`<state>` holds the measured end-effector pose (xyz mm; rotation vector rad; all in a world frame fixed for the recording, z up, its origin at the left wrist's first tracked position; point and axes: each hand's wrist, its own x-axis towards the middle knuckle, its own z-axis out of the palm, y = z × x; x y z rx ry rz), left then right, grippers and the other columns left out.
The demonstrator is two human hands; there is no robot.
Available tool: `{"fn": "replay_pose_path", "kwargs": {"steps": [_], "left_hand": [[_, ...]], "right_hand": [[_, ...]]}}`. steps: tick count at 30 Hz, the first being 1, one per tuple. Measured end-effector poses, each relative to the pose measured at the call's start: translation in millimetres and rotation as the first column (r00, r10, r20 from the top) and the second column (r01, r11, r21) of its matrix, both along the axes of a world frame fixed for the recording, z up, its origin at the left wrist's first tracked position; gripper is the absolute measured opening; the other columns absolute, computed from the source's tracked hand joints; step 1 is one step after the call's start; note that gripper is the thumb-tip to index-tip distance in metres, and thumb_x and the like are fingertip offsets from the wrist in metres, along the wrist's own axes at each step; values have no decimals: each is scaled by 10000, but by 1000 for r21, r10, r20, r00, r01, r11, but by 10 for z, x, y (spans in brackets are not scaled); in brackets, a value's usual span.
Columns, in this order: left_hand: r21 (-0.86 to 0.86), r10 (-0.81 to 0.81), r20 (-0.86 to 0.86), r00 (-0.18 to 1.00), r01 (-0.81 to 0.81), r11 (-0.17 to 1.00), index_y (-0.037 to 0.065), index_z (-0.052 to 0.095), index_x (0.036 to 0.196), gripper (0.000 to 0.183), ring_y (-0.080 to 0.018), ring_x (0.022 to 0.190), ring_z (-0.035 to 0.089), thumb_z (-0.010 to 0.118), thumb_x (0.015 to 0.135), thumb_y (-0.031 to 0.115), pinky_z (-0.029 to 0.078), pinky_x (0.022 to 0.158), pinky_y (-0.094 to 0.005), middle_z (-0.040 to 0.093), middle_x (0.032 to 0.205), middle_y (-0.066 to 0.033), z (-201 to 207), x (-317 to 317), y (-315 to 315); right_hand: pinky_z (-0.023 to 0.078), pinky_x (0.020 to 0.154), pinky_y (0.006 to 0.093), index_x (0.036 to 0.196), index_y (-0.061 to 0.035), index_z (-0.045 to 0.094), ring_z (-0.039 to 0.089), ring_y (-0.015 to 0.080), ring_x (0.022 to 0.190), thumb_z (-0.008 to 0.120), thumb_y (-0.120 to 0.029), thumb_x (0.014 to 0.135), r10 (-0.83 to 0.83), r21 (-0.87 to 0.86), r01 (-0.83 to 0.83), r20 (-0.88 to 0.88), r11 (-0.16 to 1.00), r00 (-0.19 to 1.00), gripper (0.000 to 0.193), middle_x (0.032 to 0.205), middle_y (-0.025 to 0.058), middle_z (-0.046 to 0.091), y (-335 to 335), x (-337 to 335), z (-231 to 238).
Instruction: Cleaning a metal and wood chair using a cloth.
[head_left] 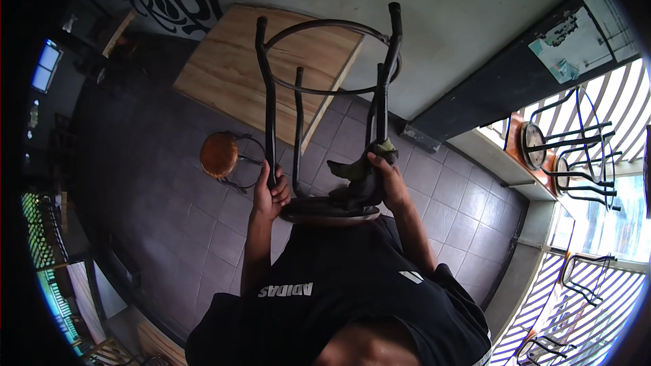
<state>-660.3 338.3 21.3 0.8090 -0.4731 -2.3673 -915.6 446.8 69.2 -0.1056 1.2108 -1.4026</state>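
An upside-down stool [271, 105] with dark metal legs is held in front of my body, its legs pointing up and away and its round seat [330, 217] against my shirt. My left hand [273, 193] is closed around the left leg, close to the seat. On the other side, my right hand [386, 171] is closed on a dark greenish cloth [358, 171] at the right leg. Part of the cloth hangs down toward the seat's underside. A metal ring [325, 25] joins the legs near their tips.
A wooden table [230, 71] stands ahead, against the wall. On the tiled floor to the left is another stool [219, 155] with a brown round seat. Several upturned stools [534, 144] rest on a ledge by the slatted windows at right.
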Motion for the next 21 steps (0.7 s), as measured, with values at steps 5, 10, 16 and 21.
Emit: {"fn": "replay_pose_path", "kwargs": {"steps": [5, 10, 16, 21], "left_hand": [[-114, -37, 162, 986, 56, 992, 151, 396, 784, 470, -68, 341, 182, 363, 902, 605, 233, 362, -228, 224, 463, 55, 48, -255, 167], [-74, -16, 220, 975, 33, 997, 150, 393, 788, 452, -66, 359, 196, 363, 916, 582, 243, 392, -235, 237, 474, 49, 136, -556, 362], [-128, -24, 291, 956, 63, 990, 144, 359, 770, 466, -73, 356, 198, 343, 921, 585, 249, 393, -242, 231, 472, 44, 151, -724, 423], [-182, -26, 337, 941, 92, 979, 132, 353, 775, 477, -74, 353, 204, 327, 926, 584, 261, 389, -248, 229, 465, 38, 205, -776, 500]], "right_hand": [[484, 783, 290, 999, -11, 599, 612, 156, 885, 635, -235, 845, 89, -79, -113, -257, 990, 962, 274, 938, 84, 640, 428, -167, -457], [461, 819, 291, 1060, 5, 610, 600, 154, 889, 626, -259, 852, 263, 44, -272, -444, 961, 857, 336, 953, 70, 652, 741, -423, -971], [458, 828, 295, 1054, -2, 591, 579, 143, 920, 667, -293, 834, 314, -23, -345, -360, 938, 878, 372, 969, 64, 632, 671, -641, -1099], [479, 659, 269, 940, -80, 582, 577, 129, 711, 686, -409, 801, 107, 79, -94, -186, 992, 977, 372, 800, 17, 596, 213, -816, -750]]}}
